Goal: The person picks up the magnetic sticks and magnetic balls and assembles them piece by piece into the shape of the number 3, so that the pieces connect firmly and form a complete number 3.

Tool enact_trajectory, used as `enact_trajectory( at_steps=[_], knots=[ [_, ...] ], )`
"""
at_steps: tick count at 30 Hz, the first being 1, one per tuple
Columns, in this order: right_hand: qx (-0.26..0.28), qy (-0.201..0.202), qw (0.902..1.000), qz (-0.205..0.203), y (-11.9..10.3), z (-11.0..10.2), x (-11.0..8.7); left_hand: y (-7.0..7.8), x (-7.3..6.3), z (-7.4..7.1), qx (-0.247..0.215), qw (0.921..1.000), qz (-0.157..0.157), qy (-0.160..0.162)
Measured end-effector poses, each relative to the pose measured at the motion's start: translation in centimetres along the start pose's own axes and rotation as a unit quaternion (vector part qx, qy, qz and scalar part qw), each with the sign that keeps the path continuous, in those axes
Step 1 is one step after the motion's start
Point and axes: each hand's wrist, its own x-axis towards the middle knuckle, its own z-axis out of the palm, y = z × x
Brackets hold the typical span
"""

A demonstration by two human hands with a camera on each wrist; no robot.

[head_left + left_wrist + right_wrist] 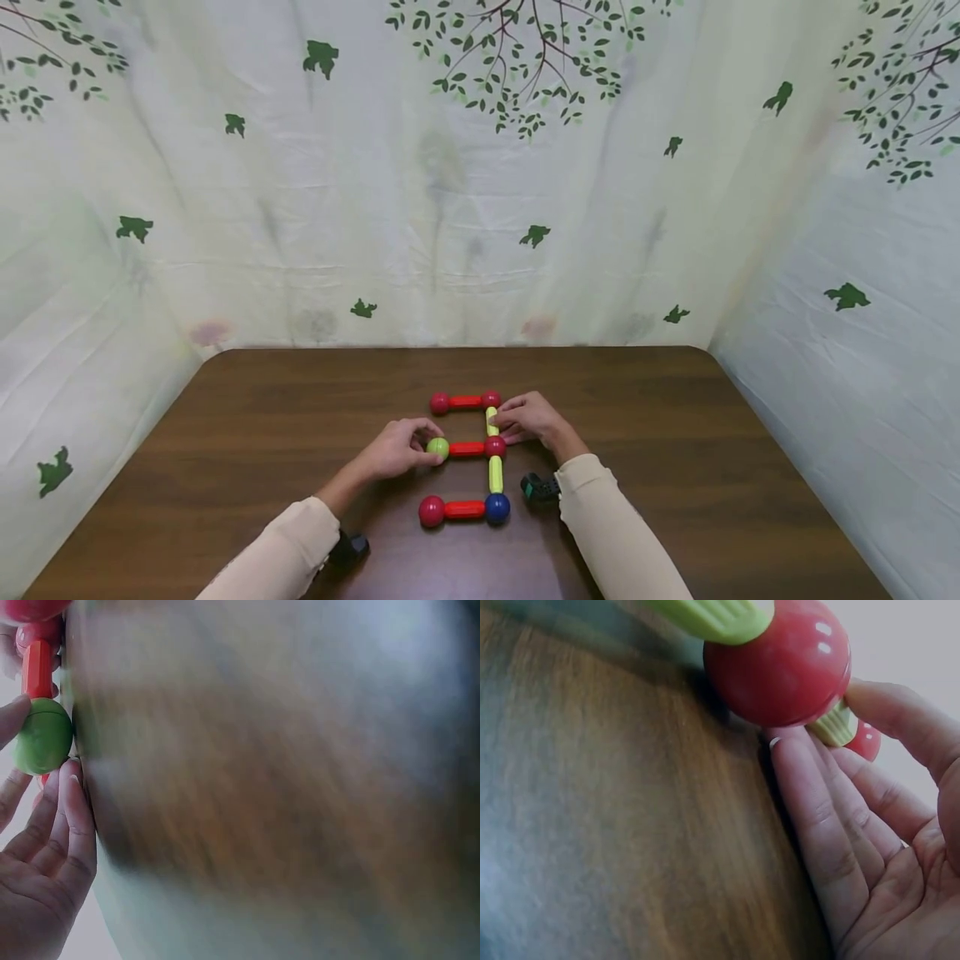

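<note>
A flat toy of balls and rods, shaped like a backwards E, lies on the table. My left hand (399, 450) holds the green ball (438, 448) between thumb and fingers, at the free end of the middle red rod (467, 448). On the other side, my right hand (534, 419) pinches the upper yellow-green rod (492, 422), its fingers beside the middle red ball (780, 664). A lower yellow-green rod (496, 474) runs from that ball to the blue ball (497, 508). Red rods join red balls at the top and bottom arms.
The brown wooden table (285, 400) has rounded far corners. White cloth (420, 275) printed with leaves hangs behind it and along both sides. Dark wrist devices sit under both sleeves, the right one (540, 488) close to the blue ball.
</note>
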Motion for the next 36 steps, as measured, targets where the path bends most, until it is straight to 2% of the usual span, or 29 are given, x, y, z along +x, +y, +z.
enact_trajectory(
  at_steps=[14, 23, 30, 36],
  knots=[
    [0.005, 0.002, 0.9999, -0.012, 0.3, 0.3, 0.1, -0.5, 0.3, -1.0, -0.020, 0.9982, 0.028, -0.050],
    [0.008, 0.004, 0.9998, -0.016, 0.3, 0.2, -0.1, -0.8, 0.9, -1.1, -0.038, 0.9961, 0.012, -0.078],
    [0.002, 0.019, 0.9997, -0.012, 0.3, 0.1, -0.2, -0.7, 1.0, -1.0, -0.025, 0.9951, 0.007, -0.095],
    [0.024, 0.016, 0.9994, -0.017, 0.5, 0.2, -0.1, -0.7, 1.2, -1.3, -0.037, 0.9931, -0.003, -0.111]
  ],
)
